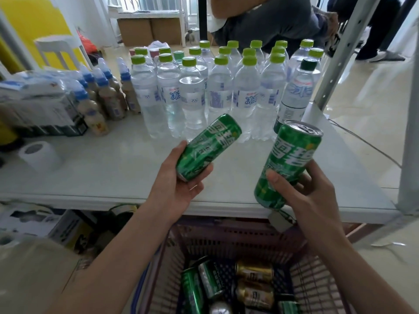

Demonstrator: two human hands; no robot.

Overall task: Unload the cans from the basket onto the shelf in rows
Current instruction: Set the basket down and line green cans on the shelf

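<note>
My left hand (175, 184) grips a green can (209, 145) by its lower end, tilted with its top leaning away to the right, above the white shelf board (108, 173). My right hand (303, 191) holds a second green can (289, 162) nearly upright, its silver top facing up, over the shelf's front right part. Below, at the front edge, the pink basket (226, 241) holds several green and gold cans (254, 270) lying on their sides.
Several clear water bottles with green caps (192, 96) stand in rows at the back of the shelf. Small brown bottles with blue caps (106, 96) and wrapped packs sit at the left, beside a paper roll (40, 157). A metal upright (335, 62) rises at the right. A person sits beyond.
</note>
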